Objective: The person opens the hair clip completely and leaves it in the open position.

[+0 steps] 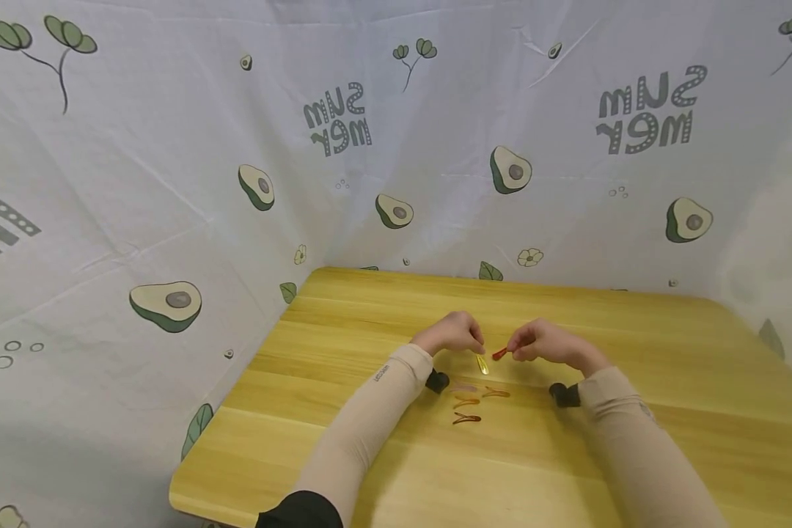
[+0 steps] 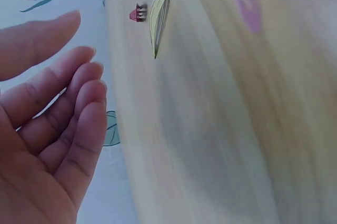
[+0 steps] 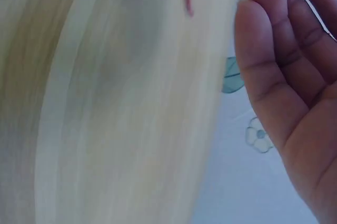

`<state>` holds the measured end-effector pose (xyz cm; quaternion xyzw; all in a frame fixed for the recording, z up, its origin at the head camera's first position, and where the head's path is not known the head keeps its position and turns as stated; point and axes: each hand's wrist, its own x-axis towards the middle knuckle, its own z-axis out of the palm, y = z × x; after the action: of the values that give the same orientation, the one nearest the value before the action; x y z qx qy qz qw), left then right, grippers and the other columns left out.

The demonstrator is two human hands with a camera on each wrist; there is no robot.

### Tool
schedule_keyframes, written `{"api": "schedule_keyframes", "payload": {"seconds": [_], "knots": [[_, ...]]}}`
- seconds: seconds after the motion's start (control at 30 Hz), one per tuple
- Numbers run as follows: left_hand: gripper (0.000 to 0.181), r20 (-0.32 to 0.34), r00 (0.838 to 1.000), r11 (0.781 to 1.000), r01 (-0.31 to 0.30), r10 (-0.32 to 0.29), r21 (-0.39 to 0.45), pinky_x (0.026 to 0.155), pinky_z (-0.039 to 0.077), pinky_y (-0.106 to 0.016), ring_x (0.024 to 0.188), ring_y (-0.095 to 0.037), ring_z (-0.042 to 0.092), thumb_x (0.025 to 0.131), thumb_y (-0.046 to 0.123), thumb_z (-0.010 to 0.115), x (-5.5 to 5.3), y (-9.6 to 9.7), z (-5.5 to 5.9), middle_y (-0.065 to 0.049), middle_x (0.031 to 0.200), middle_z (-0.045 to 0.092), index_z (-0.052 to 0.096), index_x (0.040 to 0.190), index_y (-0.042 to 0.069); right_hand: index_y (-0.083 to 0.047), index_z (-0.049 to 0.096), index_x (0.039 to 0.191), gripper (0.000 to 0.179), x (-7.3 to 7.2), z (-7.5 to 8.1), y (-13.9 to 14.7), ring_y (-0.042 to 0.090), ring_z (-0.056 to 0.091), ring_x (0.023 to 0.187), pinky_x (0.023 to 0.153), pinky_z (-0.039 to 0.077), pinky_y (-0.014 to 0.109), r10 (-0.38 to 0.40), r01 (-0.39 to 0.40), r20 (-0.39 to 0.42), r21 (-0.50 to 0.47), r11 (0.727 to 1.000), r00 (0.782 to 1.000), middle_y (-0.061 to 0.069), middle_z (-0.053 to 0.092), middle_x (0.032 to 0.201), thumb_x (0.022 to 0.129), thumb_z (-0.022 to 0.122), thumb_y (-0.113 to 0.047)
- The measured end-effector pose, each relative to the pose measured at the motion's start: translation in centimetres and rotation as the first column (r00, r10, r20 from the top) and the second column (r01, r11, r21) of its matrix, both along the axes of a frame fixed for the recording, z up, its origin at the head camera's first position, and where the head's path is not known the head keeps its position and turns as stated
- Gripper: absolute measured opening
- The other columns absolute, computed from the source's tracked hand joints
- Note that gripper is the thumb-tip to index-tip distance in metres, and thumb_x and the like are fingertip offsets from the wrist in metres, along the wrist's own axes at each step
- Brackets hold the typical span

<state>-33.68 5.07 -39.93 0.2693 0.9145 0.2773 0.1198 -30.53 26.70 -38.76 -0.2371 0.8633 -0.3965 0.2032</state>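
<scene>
Wooden surface [image 1: 270, 425] carries hair clips [image 1: 482, 365]; printed cloth [image 1: 449, 227] hangs behind. Left hand [image 1: 450, 334], right hand [image 1: 554, 342]: fingers relaxed, holding nothing.

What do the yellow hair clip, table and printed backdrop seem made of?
Yellow hair clip: likely painted metal, thin and glossy; plastic possible. Table: wood or laminate, low sheen, visible grain. Printed backdrop: fabric or plastic sheet, faint sheen, creases.

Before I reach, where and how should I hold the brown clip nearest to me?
I would pinch the brown clip by its joined end, coming from the right: its two prongs spread apart at the left and meet at the right.
</scene>
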Motion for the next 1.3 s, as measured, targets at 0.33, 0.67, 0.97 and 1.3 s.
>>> {"api": "schedule_keyframes", "payload": {"seconds": [0.33,0.67,0.97,1.3], "knots": [[0.013,0.075,0.993,0.995,-0.095,0.093,0.017,0.051,0.04,-0.022,0.055,-0.008,0.047,0.074,0.021,0.071,-0.8,1.3,-0.5,0.007,0.063,0.058,0.065,0.064,0.016,0.007,0.059,0.1,0.022,-3.7,-1.1,0.0,0.017,0.055,0.079,0.071,0.044,0.03,-0.069,0.07,-0.028,0.066,0.995,0.997,0.016,0.063,0.093,0.082,0.059,-0.006],[0.019,0.086,0.982,0.986,-0.165,0.167,-0.035,0.041,0.03,-0.021,0.043,-0.007,0.037,0.071,0.023,0.073,-1.1,2.2,-1.5,0.005,0.05,0.052,0.064,0.059,0.012,-0.002,0.066,0.091,0.019,-5.4,-1.7,0.3,0.01,0.048,0.069,0.061,0.039,0.023,0.002,0.002,-0.046,0.088,0.996,0.999,0.002,0.064,0.082,0.076,0.067,-0.013],[0.022,0.077,0.982,0.983,-0.167,0.173,-0.079,0.04,0.027,-0.022,0.042,-0.009,0.032,0.071,0.027,0.074,-0.8,3.3,-1.4,0.005,0.045,0.038,0.063,0.061,0.01,0.006,0.064,0.093,0.019,-5.6,-2.3,-0.4,0.01,0.046,0.067,0.059,0.038,0.023,-0.065,0.076,-0.07,0.164,0.984,0.995,0.008,0.065,0.083,0.076,0.063,-0.002],[0.018,-0.001,0.991,0.987,-0.134,0.134,-0.091,0.041,0.033,-0.02,0.044,-0.007,0.039,0.071,0.024,0.074,-0.6,3.7,-1.8,0.006,0.051,0.052,0.064,0.06,0.013,0.003,0.065,0.085,0.011,-5.9,-3.4,-0.1,0.011,0.045,0.065,0.057,0.037,0.023,-0.073,0.084,-0.071,0.169,0.982,0.995,0.003,0.061,0.074,0.075,0.064,-0.001]]}}
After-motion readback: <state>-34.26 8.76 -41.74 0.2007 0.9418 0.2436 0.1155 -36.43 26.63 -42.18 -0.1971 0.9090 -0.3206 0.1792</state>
